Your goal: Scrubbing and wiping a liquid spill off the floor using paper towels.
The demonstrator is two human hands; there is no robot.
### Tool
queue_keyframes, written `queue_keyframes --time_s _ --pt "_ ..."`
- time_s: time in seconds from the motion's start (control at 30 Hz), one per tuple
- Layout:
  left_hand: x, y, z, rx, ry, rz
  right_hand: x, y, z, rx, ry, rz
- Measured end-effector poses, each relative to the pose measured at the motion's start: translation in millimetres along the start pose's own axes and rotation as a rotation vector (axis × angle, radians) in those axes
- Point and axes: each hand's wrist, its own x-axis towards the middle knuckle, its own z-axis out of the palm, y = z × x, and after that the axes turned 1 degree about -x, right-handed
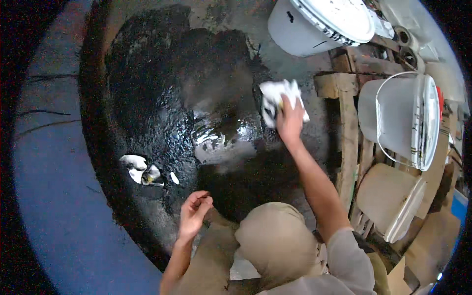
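A crumpled white rag (272, 91) with black smears lies bunched under my right hand (291, 122), whose fingers press it to the floor at the right edge of a wet black patch (147, 88). My left hand (194, 216) is by my left knee, fingers curled in against the thumb; whether anything is between them is hidden. To its left, a second crumpled white piece (135, 164), also stained black, rests on the dark floor. A small white scrap (174, 178) lies beside it. Within the black patch, a greyer, shiny area (223, 147) reflects light.
A large white lidded bucket (302, 29) stands at the far right. Wooden pallets (349, 132) run along the right side, with a white handled bucket (393, 115) and a beige bucket (386, 196) next to them. A blue-grey surface (59, 196) fills the left.
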Motion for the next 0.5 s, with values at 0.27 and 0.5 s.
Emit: queue_keyframes --time_s 0.27,0.5 --pt "-9.0 14.6 3.8 0.119 -0.048 -0.025 -38.0 -31.8 -19.5 0.146 -0.454 -0.349" --pt "-5.8 1.6 -4.0 0.128 -0.077 0.027 41.5 4.9 5.6 -0.045 -0.022 -0.037"
